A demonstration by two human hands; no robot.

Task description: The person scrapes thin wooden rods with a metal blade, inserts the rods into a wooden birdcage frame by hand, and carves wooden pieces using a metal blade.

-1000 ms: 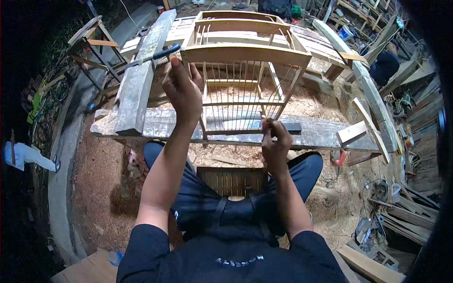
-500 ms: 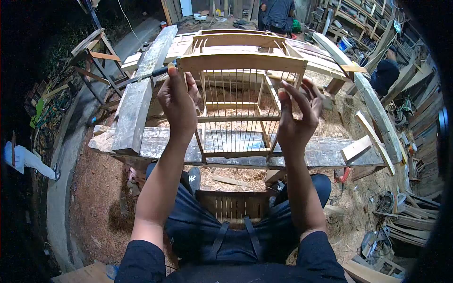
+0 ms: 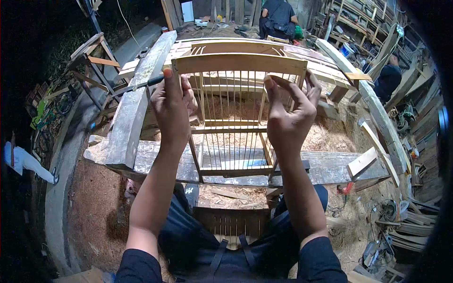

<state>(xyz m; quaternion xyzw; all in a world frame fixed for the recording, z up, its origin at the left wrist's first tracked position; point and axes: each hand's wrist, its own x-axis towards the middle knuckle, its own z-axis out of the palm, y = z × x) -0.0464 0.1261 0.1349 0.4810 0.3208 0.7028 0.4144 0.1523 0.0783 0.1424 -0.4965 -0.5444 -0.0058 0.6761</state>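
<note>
A pale wooden frame (image 3: 240, 61) with thin upright rods stands in front of me on the bench plank, its rails running across between two side posts. My left hand (image 3: 173, 106) is closed at the frame's upper left post, thumb up and other fingers curled behind. My right hand (image 3: 293, 106) is closed around the right post; its thumb and index finger come together in front of the rods while other fingers reach up to the top rail's end. Beside my left thumb is the black handle of a long tool (image 3: 155, 79), its thin part crossing the beam; whether I hold it is unclear.
Thick beams (image 3: 127, 122) flank the frame, and a worn plank (image 3: 325, 158) runs beneath it. Wood offcuts (image 3: 362, 162) lie at the right. Wood shavings (image 3: 94, 212) cover the ground. One person (image 3: 278, 19) is at the back and another (image 3: 389, 75) at the right.
My right hand has moved up and left, and its thumb and index finger have come closer together. My left hand has shifted slightly left and down. The view has tilted a little.
</note>
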